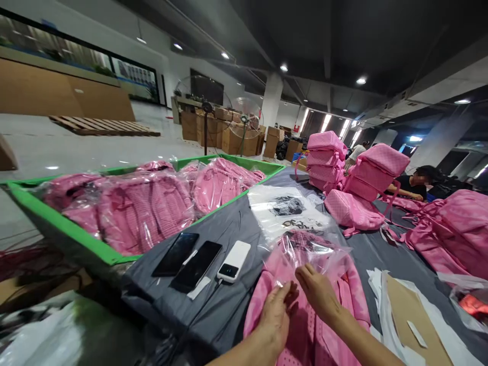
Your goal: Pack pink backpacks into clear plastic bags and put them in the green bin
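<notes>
A pink backpack (301, 330) lies in front of me on the dark-covered table, its straps and perforated back panel facing up. Over its top end is a clear plastic bag (324, 256). My left hand (275, 314) is at the bag's near edge on the left, fingers curled in on the film. Beside it, my right hand (318, 294) has its fingers bent together on the plastic near the middle of the backpack. The fingertips of both hands are partly hidden.
A green-rimmed bin (110, 254) at left holds several bagged pink backpacks. Two dark phones (196, 265) and a white power bank (234, 260) with a cable lie nearby. Printed plastic bags (290, 208), stacked pink backpacks (326, 157) and cardboard (412, 315) surround my spot. A person sits at right.
</notes>
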`<state>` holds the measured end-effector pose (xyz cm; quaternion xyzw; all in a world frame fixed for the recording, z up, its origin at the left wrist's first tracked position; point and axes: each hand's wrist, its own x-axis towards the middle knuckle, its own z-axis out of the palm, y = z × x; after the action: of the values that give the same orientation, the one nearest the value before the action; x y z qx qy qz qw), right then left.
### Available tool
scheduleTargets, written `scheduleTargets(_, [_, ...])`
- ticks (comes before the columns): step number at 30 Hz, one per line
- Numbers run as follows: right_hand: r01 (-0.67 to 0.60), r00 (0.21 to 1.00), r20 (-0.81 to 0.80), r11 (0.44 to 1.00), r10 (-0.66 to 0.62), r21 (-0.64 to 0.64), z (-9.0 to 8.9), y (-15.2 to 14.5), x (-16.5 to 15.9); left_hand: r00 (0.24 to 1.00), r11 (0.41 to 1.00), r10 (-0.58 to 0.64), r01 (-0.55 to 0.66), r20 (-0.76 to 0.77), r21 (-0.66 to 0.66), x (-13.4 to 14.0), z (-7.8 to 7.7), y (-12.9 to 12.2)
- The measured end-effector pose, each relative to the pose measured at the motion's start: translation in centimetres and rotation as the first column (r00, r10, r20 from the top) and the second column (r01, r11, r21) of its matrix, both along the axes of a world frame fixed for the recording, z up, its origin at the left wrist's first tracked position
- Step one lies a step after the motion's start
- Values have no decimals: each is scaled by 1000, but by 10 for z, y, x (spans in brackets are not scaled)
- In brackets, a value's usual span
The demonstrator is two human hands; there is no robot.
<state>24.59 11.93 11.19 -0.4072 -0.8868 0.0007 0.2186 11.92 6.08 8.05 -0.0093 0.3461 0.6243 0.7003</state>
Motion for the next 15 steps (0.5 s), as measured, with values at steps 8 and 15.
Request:
scheduleTargets(8, [-251,912,-409,817,20,-519,6,-27,-24,869,948,275,-173,-411,268,-41,9,-32])
scheduleTargets(15, [-218,830,-544,828,-121,-517,9,-8,-38,620,930,345,-123,-704,347,-72,-12,-15])
